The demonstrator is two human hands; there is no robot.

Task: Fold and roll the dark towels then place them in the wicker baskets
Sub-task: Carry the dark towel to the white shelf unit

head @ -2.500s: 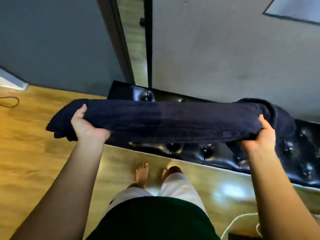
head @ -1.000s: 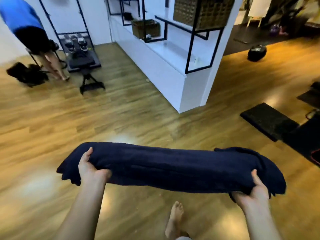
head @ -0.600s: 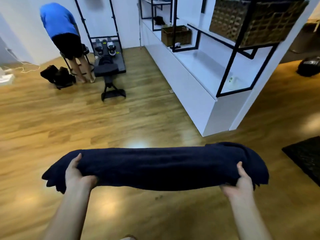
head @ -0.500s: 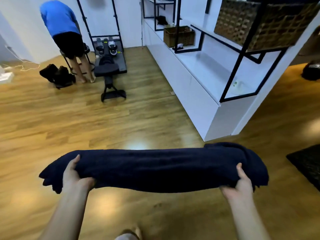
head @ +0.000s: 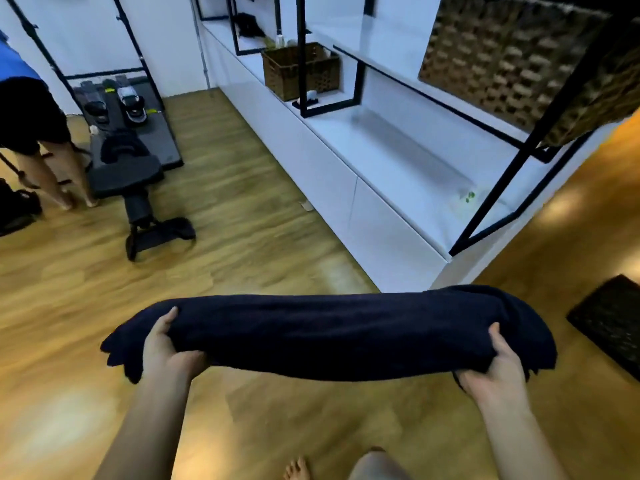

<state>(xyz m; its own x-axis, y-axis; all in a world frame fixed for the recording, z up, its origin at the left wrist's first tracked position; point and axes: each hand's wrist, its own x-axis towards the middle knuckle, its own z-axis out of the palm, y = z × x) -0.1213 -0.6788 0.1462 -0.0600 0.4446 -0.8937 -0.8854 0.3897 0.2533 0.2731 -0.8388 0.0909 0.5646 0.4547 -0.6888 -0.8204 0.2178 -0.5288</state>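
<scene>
A dark navy towel (head: 332, 336), rolled into a long bundle, hangs level in front of me above the wooden floor. My left hand (head: 166, 348) grips its left end from below, thumb on top. My right hand (head: 491, 368) grips the right end the same way. A large wicker basket (head: 512, 53) stands on the upper shelf at the top right, close to me. A smaller wicker basket (head: 299, 71) sits further back on the white counter.
A long white cabinet (head: 363, 188) with a black metal shelf frame (head: 512, 168) runs along the right. A black workout bench (head: 135, 181) and a person in blue (head: 31, 133) are at the left. A dark mat (head: 613, 323) lies on the floor at the right.
I turned away from the black sofa and walked across the room with the towel. The white cabinet and the big wicker basket have come much closer. Both grips are unchanged.
</scene>
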